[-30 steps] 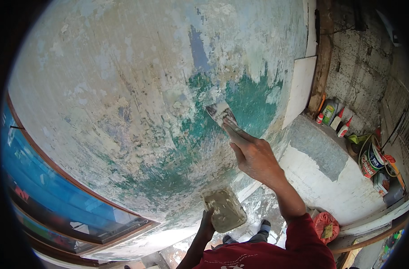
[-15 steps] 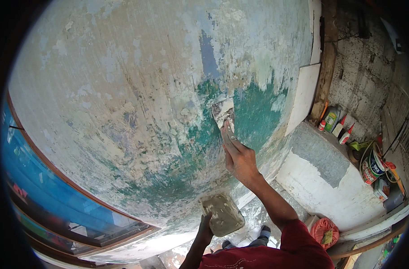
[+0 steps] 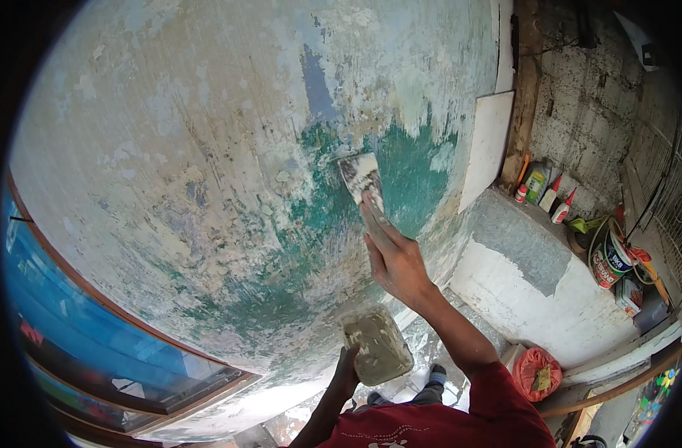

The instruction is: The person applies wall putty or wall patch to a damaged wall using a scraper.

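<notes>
In my right hand is a putty knife, its wide blade smeared with pale filler and laid against the wall. My fingers are closed along the knife, with one stretched toward the blade. Around the blade the wall shows worn green paint, with patchy beige and bluish layers above and to the left. Lower down, my left hand grips the edge of a shallow rectangular tray coated in grey-beige putty. Most of the left fingers are hidden by the tray.
To the right, a concrete ledge carries several bottles and a paint bucket. A red plastic bag sits below it. A brown-framed glass window lies at the left. My feet are on the pale, littered floor.
The putty knife has shifted slightly left and up across the green patch, its blade tilting more to the left. The view has turned a little, and the tray sits slightly farther right.
</notes>
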